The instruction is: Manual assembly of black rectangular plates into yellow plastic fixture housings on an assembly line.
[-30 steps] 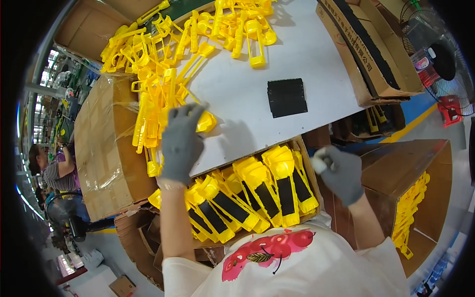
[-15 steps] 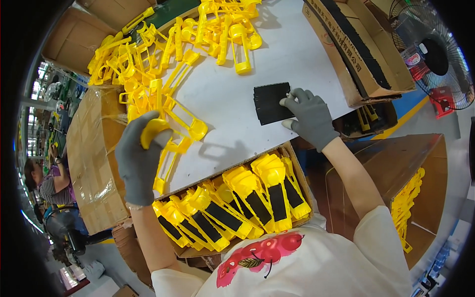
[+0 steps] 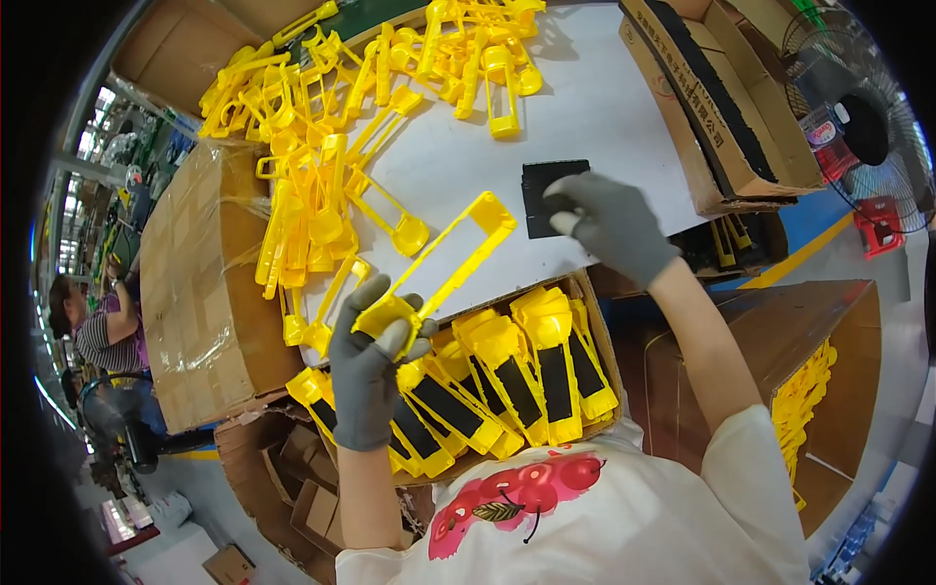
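Note:
My left hand (image 3: 363, 390), in a grey glove, grips a yellow plastic frame (image 3: 495, 216) by its rounded end, its two long rails slanting up to the right over the table. A small stack of black rectangular panels (image 3: 542, 216) lies on the white table, partly covered by the fingers of my right hand (image 3: 626, 232). That gloved hand is smeared by motion; whether it has lifted a panel cannot be made out. Below both hands, a cardboard box (image 3: 602, 341) holds several yellow frames fitted with black panels (image 3: 552, 375).
A heap of yellow frames (image 3: 327, 210) covers the table's left and far side. Taped cardboard (image 3: 210, 283) stands at the left. A long open carton (image 3: 697, 107) sits at the right beside a fan (image 3: 863, 127). Another box (image 3: 751, 341) with yellow parts stands lower right. A person (image 3: 107, 322) is far left.
My left hand has come away from the heap, moving right with a yellow frame now raised over the table. My right hand has shifted slightly and stays at the black panels.

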Demonstrator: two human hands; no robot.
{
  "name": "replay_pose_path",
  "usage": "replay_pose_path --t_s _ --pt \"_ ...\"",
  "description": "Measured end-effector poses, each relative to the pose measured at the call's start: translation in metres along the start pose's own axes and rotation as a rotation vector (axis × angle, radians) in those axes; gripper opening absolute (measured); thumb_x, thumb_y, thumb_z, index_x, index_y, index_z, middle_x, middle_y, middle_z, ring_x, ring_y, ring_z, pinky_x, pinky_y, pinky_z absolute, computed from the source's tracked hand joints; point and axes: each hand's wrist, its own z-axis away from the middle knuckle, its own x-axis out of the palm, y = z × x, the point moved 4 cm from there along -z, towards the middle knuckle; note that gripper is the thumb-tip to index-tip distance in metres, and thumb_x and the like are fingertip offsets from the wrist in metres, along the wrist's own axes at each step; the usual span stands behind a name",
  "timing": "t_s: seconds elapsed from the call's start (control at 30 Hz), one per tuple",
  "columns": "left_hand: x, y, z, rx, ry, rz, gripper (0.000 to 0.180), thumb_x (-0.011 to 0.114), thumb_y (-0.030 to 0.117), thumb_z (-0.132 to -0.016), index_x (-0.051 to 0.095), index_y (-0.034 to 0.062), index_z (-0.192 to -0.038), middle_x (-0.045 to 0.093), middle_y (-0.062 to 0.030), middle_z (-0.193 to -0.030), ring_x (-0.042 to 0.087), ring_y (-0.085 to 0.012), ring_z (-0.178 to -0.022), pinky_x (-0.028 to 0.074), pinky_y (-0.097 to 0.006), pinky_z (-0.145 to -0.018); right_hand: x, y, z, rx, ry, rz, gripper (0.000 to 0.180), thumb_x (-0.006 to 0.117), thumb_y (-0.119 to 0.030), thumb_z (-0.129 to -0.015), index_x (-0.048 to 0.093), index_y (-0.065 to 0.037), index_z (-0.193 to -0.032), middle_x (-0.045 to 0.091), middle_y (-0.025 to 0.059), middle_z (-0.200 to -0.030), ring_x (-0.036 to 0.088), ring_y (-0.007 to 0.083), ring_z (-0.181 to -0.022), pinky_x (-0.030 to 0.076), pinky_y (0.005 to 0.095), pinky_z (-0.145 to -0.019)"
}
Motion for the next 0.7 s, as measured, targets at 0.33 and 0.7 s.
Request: replay_pose_path --t_s 0.33,0.7 --pt "0.019 -0.034 0.027 -0.159 -0.082 0.056 0.032 0.057 0.003 -0.090 0.056 -0.0053 -0.121 0.065 -0.0184 -0.105 0.068 -0.0267 -0.089 0.060 -0.031 -0.071 -0.026 -0.084 0.077 0.333 -0.132 -0.613 0.019 0.068 -0.008 -0.085 0.061 -0.004 -0.101 0.068 0.0091 -0.081 0.065 0.0110 -0.072 0.052 0.0257 -0.065" --pt "0.032 -0.031 0.041 -0.172 -0.060 -0.092 0.028 0.059 -0.001 -0.084 0.061 -0.0086 -0.111 0.066 -0.0171 -0.096 0.069 -0.0237 -0.076 0.059 -0.028 -0.062 -0.008 -0.093 0.087 0.096 -0.038 -0.203 0.020 0.070 -0.021 -0.086 0.060 -0.008 -0.096 0.066 0.0130 -0.078 0.065 0.0328 -0.065 0.051 0.0346 -0.057"
